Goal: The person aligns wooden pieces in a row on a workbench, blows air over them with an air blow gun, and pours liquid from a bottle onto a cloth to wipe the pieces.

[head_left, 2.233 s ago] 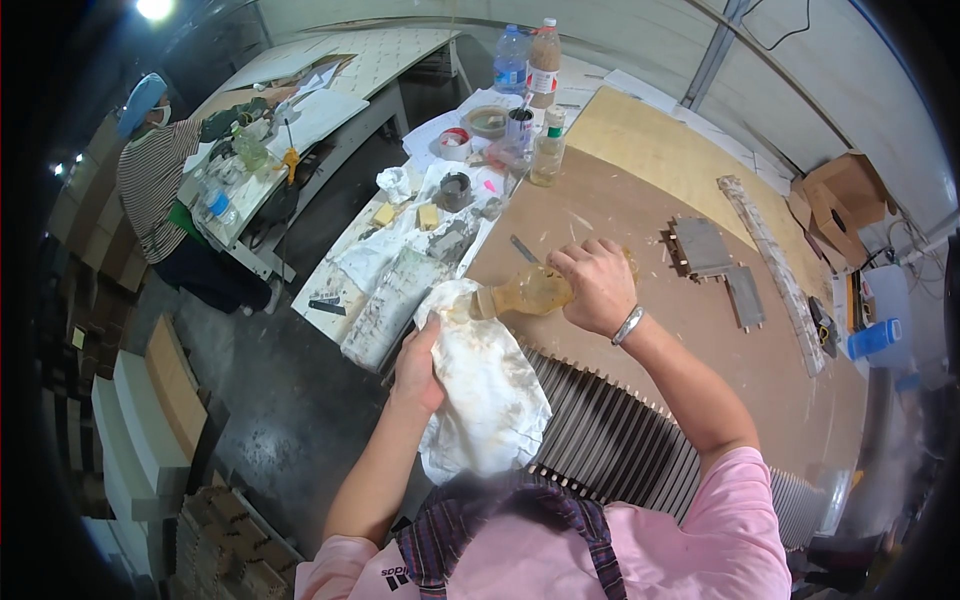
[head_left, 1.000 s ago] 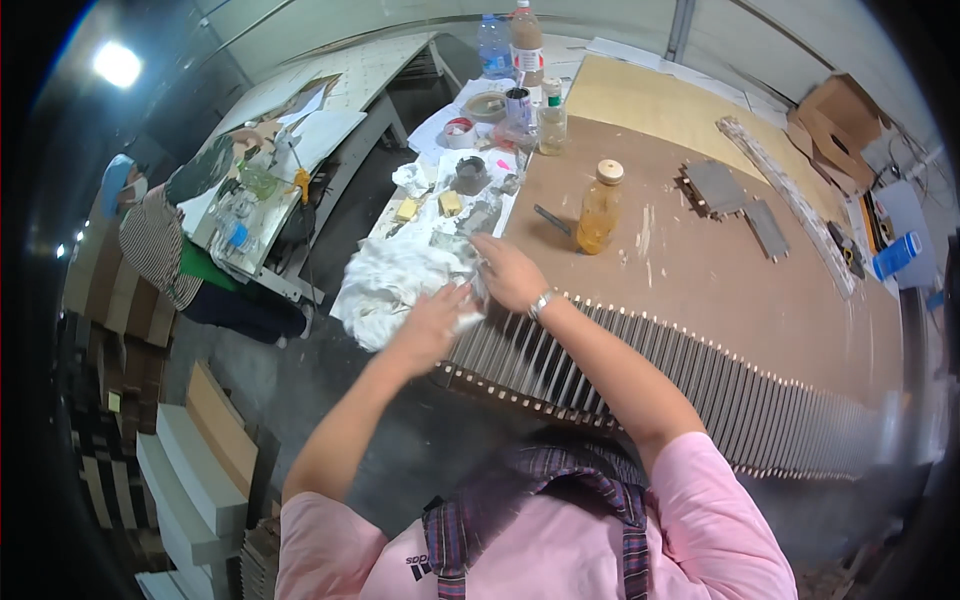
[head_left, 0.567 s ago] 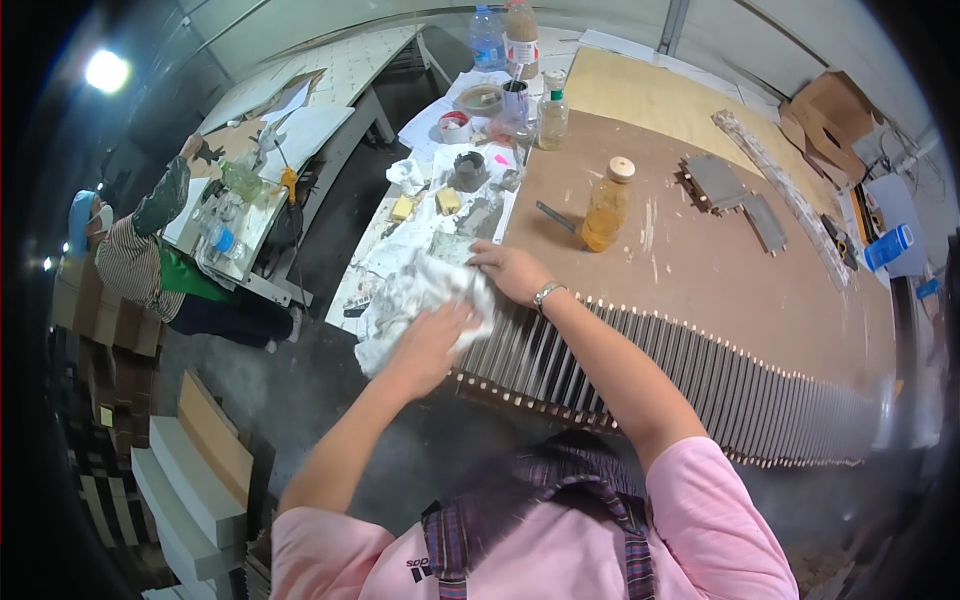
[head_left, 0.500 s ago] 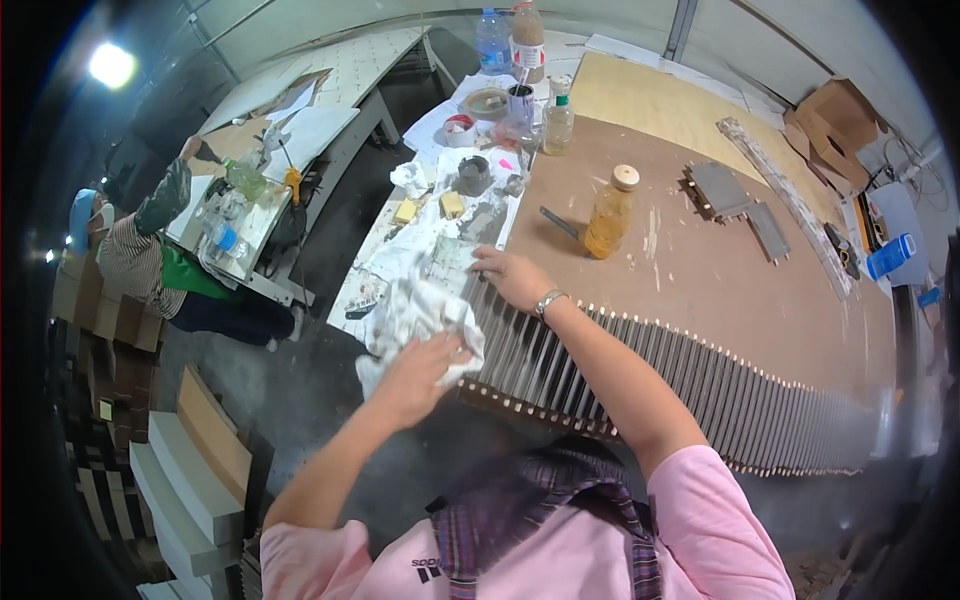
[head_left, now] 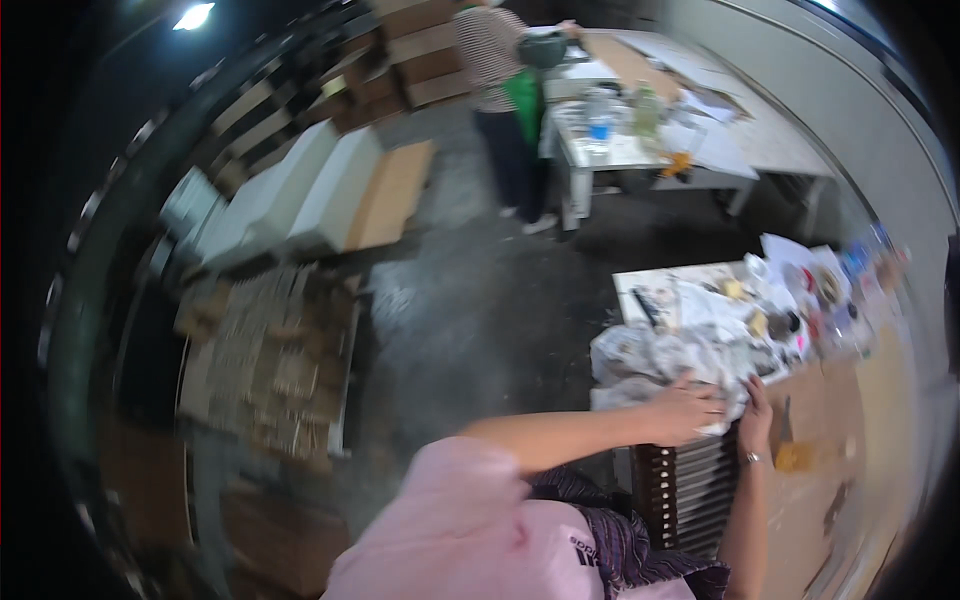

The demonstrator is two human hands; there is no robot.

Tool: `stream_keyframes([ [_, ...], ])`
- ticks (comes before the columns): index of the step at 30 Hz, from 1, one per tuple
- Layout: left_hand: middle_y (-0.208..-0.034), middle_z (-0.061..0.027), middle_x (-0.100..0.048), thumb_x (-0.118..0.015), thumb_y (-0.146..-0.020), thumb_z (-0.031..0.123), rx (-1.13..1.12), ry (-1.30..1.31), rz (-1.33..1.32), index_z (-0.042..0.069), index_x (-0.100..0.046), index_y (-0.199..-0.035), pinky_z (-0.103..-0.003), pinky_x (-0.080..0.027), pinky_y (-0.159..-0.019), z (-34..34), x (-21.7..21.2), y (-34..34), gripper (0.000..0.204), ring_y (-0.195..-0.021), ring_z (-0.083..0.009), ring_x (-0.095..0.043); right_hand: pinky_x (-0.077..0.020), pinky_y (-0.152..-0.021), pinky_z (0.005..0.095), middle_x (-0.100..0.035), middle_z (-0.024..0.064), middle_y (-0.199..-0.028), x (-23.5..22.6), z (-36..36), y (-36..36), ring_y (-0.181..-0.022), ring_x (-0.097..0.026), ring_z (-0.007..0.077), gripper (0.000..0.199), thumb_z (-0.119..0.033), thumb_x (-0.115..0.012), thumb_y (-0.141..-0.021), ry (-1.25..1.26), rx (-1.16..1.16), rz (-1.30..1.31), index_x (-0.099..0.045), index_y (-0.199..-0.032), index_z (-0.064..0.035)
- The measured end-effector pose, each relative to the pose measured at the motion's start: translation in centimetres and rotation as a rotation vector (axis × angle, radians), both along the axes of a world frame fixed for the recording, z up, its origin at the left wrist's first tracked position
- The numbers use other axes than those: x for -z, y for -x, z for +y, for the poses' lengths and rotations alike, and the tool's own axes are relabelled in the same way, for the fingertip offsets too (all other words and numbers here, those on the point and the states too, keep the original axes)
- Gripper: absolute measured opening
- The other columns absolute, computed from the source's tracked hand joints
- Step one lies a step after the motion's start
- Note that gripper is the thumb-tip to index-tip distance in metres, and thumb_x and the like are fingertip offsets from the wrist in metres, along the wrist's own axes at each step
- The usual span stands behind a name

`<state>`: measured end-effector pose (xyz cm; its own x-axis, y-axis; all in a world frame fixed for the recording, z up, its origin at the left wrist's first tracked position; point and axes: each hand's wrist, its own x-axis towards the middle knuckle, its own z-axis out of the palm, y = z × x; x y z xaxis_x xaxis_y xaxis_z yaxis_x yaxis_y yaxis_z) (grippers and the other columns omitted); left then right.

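Note:
My left hand point(head_left: 688, 412) is closed on a bunched white cloth point(head_left: 640, 362), stained in places, at the near end of the littered white table; motion blur softens its fingers. Right beside it, my right hand point(head_left: 757, 412), with a watch at the wrist, bends its fingers at the cloth's edge. What those fingers pinch is too small and blurred to name. Below both hands runs a row of dark grey slats point(head_left: 702, 488) with pale pegs along their ends, partly covered by my right forearm.
Yellow sponge blocks point(head_left: 757, 325), a dark cup point(head_left: 783, 324) and papers crowd the white table point(head_left: 630, 283). A blurred jar of amber liquid point(head_left: 795, 456) stands on the brown board. Another person point(head_left: 508, 100) stands at the far table. Stacked cardboard point(head_left: 265, 370) and white panels point(head_left: 270, 200) occupy the left.
My view has swung to the left, so the table and slats now lie at the right. My left hand and the cloth have come closer to my right hand.

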<state>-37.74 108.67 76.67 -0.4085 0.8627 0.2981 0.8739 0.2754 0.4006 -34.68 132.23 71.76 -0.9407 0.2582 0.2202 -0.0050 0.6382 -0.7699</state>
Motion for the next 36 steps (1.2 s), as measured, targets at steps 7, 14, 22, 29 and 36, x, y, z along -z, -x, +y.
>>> stream_keyframes([
  [7, -0.116, -0.0076, -0.063, -0.058, -0.086, 0.02, -0.024, -0.152, -0.206, 0.014, -0.067, -0.111, -0.051, -0.039, -0.102, -6.6, 0.4, -0.9, 0.026, -0.116, -0.0241, -0.055, -0.0347, -0.108, 0.0344, -0.05, 0.0174, -0.139, 0.5, 1.7, 0.7, -0.129, -0.047, 0.028, 0.03, 0.008, -0.04, -0.092, 0.108, -0.036, -0.095, -0.06, -0.115, 0.004],
  [14, -0.058, 0.0048, -0.05, -0.059, -0.096, 0.025, -0.462, -0.636, -1.013, 0.003, -0.065, -0.074, -0.026, -0.034, -0.04, -6.2, -5.8, 1.9, 0.032, -0.047, -0.0042, -0.042, -0.0451, -0.093, 0.032, -0.061, 0.0136, -0.123, -4.5, 0.7, -2.2, -0.108, -0.057, 0.0197, 0.039, -0.013, -0.052, -0.094, 0.246, 0.056, -0.185, -0.054, -0.131, -0.0006],
  [22, -0.138, -0.006, -0.05, -0.066, -0.079, 0.02, 0.114, 0.077, 0.175, 0.015, -0.058, -0.126, -0.051, -0.031, -0.107, -0.6, -1.6, -2.5, 0.047, -0.131, -0.0298, -0.042, -0.0421, -0.101, 0.0363, -0.061, 0.0182, -0.126, -2.3, -0.6, -3.5, -0.118, -0.057, 0.0296, 0.043, -0.02, -0.046, -0.098, 0.149, -0.053, -0.279, -0.047, -0.14, -0.0114],
  [29, -0.075, -0.0189, -0.068, -0.059, -0.088, 0.007, -0.097, -0.06, -0.476, -0.004, -0.066, -0.106, -0.034, -0.053, -0.064, -5.6, -7.6, 0.9, 0.023, -0.068, -0.033, -0.069, -0.0446, -0.096, 0.0428, -0.062, 0.0244, -0.118, -1.3, 0.0, -5.0, -0.108, -0.059, 0.0393, 0.043, -0.026, -0.041, -0.098, 0.122, 0.002, -0.242, -0.047, -0.14, -0.0189],
  [36, -0.126, -0.0142, -0.06, -0.058, -0.075, 0.001, 0.311, 0.08, 0.135, 0.007, -0.063, -0.121, -0.04, -0.045, -0.099, 0.5, -3.6, -3.0, 0.047, -0.119, -0.0318, -0.055, -0.0475, -0.091, 0.0444, -0.065, 0.0212, -0.112, -2.4, -0.7, -4.5, -0.102, -0.062, 0.0387, 0.039, -0.029, -0.042, -0.098, 0.056, 0.015, -0.265, -0.054, -0.133, -0.0168],
])
